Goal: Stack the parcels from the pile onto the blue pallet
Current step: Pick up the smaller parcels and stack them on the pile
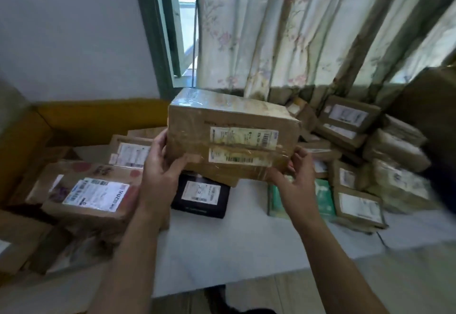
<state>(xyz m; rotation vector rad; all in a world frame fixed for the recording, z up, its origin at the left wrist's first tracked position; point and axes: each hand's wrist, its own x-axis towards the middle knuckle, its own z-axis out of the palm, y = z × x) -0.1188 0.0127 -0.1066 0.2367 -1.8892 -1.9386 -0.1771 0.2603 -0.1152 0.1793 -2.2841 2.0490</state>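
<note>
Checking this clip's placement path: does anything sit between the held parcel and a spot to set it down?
Both the left hand and right hand grip the taped brown parcel. No blue pallet is identifiable, so the path cannot be judged. A black parcel lies directly beneath it.

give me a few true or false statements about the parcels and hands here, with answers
1. Both hands hold the taped box. True.
2. The black parcel carries no label. False: a white label sits on its top.
3. The left hand rests on the black parcel. False: it grips the taped box's left end.
4. A green parcel lies below the right hand. True.
5. The curtain is plain blue. False: it is pale with a flower print.
</note>
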